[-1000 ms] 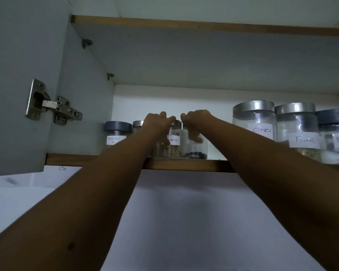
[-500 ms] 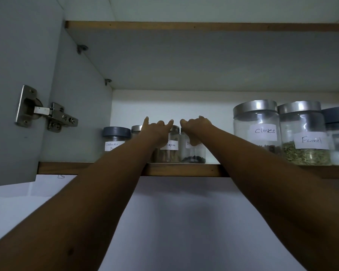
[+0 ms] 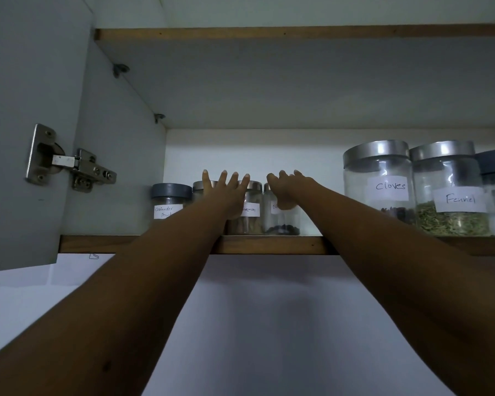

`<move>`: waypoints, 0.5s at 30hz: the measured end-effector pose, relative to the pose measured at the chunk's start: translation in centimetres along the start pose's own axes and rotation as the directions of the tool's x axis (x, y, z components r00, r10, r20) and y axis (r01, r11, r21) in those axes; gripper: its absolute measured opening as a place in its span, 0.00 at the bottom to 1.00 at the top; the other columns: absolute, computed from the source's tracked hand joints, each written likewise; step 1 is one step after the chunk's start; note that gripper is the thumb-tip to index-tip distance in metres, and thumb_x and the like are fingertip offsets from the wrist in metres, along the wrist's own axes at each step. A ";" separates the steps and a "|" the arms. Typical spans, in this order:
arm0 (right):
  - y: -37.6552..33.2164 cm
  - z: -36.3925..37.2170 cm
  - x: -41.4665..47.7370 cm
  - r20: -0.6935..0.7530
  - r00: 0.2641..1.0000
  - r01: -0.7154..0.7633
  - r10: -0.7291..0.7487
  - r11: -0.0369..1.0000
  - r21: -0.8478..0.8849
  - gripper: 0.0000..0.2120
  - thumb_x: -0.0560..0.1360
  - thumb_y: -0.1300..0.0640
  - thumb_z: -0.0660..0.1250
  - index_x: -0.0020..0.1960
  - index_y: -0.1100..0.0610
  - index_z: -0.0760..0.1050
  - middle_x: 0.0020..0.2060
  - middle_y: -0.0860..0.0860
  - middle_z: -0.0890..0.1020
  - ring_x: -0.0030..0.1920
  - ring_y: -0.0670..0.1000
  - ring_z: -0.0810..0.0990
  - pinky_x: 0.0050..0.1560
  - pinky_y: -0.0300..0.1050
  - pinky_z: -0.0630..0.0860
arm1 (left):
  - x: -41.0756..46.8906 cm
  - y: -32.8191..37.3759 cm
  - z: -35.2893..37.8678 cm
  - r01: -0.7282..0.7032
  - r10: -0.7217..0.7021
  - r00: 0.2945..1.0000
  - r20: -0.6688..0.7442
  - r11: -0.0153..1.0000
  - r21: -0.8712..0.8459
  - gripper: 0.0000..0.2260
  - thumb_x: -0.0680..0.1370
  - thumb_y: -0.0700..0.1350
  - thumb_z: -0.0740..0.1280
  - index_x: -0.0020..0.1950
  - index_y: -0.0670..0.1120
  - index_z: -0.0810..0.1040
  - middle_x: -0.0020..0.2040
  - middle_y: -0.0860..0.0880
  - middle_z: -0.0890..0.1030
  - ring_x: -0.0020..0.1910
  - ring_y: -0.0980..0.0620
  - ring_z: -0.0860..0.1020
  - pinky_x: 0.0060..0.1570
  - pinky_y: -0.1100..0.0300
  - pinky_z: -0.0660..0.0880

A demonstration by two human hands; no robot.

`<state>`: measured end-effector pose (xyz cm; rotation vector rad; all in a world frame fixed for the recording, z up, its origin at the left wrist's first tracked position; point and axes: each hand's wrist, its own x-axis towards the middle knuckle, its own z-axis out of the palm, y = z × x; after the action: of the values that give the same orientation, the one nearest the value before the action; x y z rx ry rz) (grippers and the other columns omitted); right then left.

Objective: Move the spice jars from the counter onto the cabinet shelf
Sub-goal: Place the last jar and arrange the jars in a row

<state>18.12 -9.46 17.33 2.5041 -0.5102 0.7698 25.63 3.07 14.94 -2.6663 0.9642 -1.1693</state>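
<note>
The cabinet shelf (image 3: 269, 244) carried the spice jars, Cloves jar (image 3: 379, 181) and Fennel jar (image 3: 447, 190) uncovered at right, while the left hand (image 3: 226, 195), grip spread, masked a small jar, and the right hand (image 3: 290, 190), grip curled and holding nothing, half-hid the dark-seed jar (image 3: 282, 221).

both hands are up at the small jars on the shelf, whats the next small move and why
Probably draw both hands back off the shelf: the left hand is spread open, the right hand only loosely curled, and the small jars stand upright on it.
</note>
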 end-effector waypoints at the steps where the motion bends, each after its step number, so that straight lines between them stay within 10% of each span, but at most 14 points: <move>1: 0.0 0.2 0.1 0.006 1.000 -0.007 0.007 1.000 -0.021 0.26 0.76 0.60 0.62 0.70 0.62 0.56 0.69 0.63 0.63 0.69 0.63 0.64 0.72 0.54 0.53 | 0.1 -0.1 0.0 -0.004 0.004 1.000 -0.006 1.000 -0.004 0.31 0.81 0.44 0.55 0.76 0.47 0.37 0.78 0.45 0.41 0.76 0.44 0.40 0.68 0.35 0.38; 5: -0.5 0.0 -0.1 -0.087 0.996 -0.051 0.038 0.987 -0.154 0.33 0.79 0.55 0.60 0.75 0.62 0.45 0.74 0.65 0.48 0.73 0.65 0.54 0.74 0.55 0.49 | 0.0 -0.3 -0.2 0.041 -0.045 0.996 -0.076 0.998 -0.052 0.35 0.80 0.46 0.59 0.76 0.44 0.36 0.77 0.42 0.41 0.76 0.44 0.39 0.70 0.36 0.38; 10: -1.9 -2.8 -2.0 -0.465 0.881 0.015 -0.082 0.989 -0.145 0.15 0.74 0.61 0.65 0.59 0.64 0.72 0.56 0.61 0.78 0.55 0.58 0.78 0.68 0.51 0.62 | -2.0 0.1 -2.8 0.064 -0.053 0.962 -0.268 0.998 0.030 0.26 0.79 0.53 0.59 0.74 0.47 0.59 0.76 0.44 0.59 0.76 0.43 0.49 0.71 0.38 0.41; 15: -1.7 -6.0 -4.9 -0.503 0.852 0.050 -0.147 0.979 -0.200 0.06 0.73 0.60 0.64 0.48 0.60 0.75 0.42 0.56 0.78 0.39 0.54 0.72 0.42 0.47 0.66 | -4.8 1.5 -5.6 -0.047 0.056 0.903 -0.426 0.998 0.032 0.17 0.79 0.51 0.58 0.65 0.46 0.72 0.65 0.46 0.74 0.69 0.46 0.65 0.72 0.44 0.49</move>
<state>12.59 -3.86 18.25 2.0194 -0.2403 1.2413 18.59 5.60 15.40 -2.3933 1.0565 -1.7866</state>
